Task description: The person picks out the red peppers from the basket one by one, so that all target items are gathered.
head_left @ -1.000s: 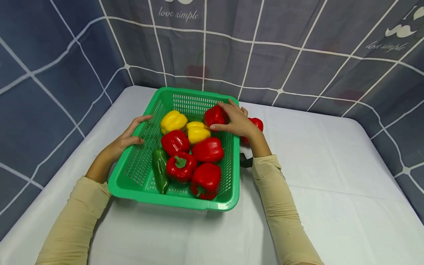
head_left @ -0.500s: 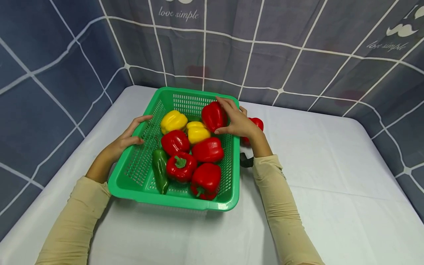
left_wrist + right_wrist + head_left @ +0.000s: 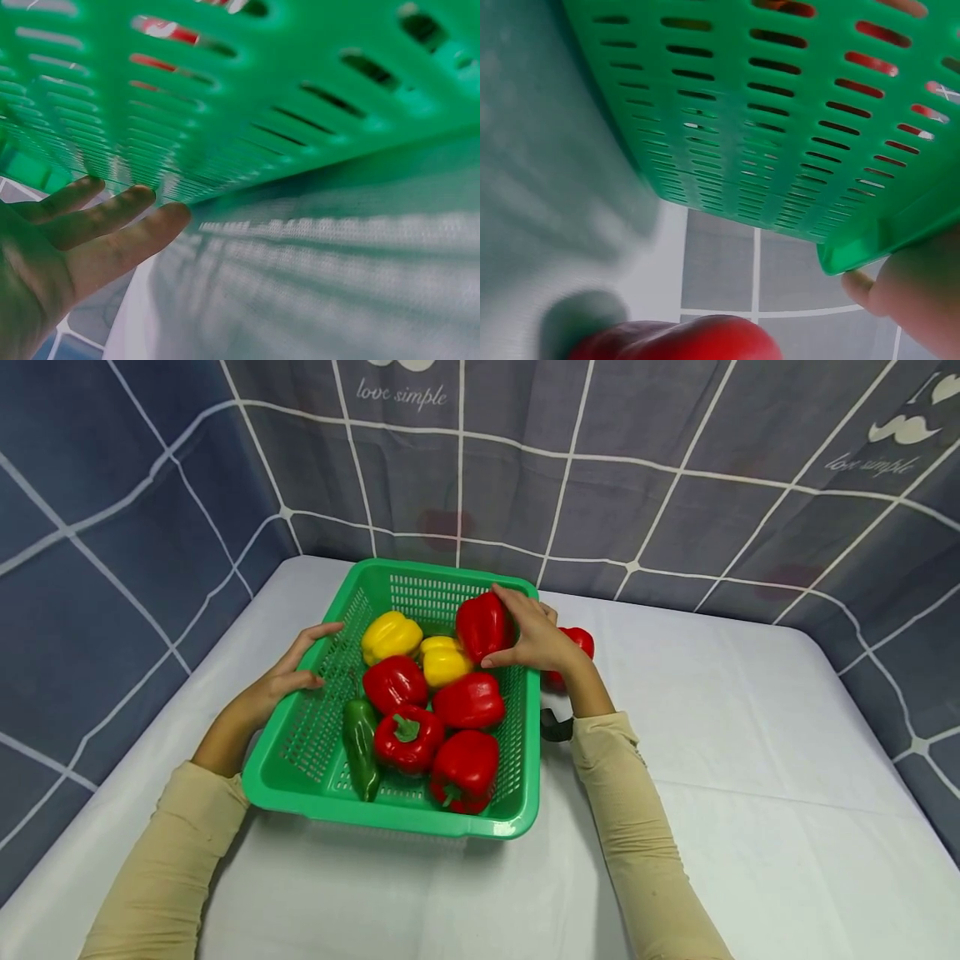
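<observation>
A green plastic basket (image 3: pixel 525 760) stands on the white cloth, holding red and yellow bell peppers and a long green pepper (image 3: pixel 362 748). At its left side my left hand (image 3: pixel 279 681) grips the rim, thumb and forefinger over the edge; in the left wrist view several fingers (image 3: pixel 120 244) extend along the outer wall. My right hand (image 3: pixel 538 631) reaches over the right rim and pinches a red bell pepper (image 3: pixel 483 625) in the far right corner between thumb and forefinger. In the right wrist view part of that hand (image 3: pixel 922 289) shows at the rim, outside the wall.
Another red bell pepper (image 3: pixel 577 647) lies on the cloth outside the basket, beside my right wrist. A black strap (image 3: pixel 557 725) shows near the right cuff. Grey gridded curtains (image 3: pixel 637 510) rise along the back and sides of the white-covered table (image 3: pixel 750 735).
The red bell pepper at my right hand has turned and shows more of its side than a second ago. The right thumb has shifted slightly lower. My left hand has stayed at the rim.
</observation>
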The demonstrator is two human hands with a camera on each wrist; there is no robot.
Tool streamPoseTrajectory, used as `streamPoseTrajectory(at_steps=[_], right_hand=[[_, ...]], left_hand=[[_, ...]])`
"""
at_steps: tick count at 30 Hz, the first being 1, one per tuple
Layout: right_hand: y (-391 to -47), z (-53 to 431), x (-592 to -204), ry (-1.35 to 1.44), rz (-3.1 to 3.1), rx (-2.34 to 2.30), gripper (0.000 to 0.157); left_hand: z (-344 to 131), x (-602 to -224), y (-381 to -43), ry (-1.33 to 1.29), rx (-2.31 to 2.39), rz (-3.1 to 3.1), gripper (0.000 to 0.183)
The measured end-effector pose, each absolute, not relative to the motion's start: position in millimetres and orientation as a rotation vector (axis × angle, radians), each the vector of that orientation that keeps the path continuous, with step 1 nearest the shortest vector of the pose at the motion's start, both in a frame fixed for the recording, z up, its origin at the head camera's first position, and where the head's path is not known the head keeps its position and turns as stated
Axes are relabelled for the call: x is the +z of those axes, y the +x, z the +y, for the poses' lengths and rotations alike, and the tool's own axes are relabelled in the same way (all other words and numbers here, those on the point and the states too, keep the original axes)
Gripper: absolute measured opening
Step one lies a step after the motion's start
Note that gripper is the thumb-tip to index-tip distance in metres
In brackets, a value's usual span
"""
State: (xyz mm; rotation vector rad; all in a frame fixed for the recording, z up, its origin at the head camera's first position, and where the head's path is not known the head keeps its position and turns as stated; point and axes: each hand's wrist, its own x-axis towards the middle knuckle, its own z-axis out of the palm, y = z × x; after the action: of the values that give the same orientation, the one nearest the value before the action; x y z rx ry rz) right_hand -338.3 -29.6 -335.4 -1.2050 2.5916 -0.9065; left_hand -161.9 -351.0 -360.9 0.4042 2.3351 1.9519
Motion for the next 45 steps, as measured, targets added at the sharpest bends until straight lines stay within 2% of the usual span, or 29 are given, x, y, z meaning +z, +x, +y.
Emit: streamPoseTrajectory(at_steps=[17,27,34,45], right_hand=[[-336,-25,-341,-1.177,2.467,-1.278,0.099],[-327,-10,-325,-1.095,2.331,-1.553,0.096],[-308,2,-302,-1.115,2.269,-1.613,0.091],[-312,30,-302,-1.022,2.231,-1.738,0.090]], left_hand=[[-352,-362,-159,0.433,1.966,2.360,0.068],[-352,-361,-159,0.444,1.946,2.406,0.070],[-349,-363,-163,0.473,1.934,2.418,0.071],[-351,-363,-162,0.459,1.914,2.415,0.070]])
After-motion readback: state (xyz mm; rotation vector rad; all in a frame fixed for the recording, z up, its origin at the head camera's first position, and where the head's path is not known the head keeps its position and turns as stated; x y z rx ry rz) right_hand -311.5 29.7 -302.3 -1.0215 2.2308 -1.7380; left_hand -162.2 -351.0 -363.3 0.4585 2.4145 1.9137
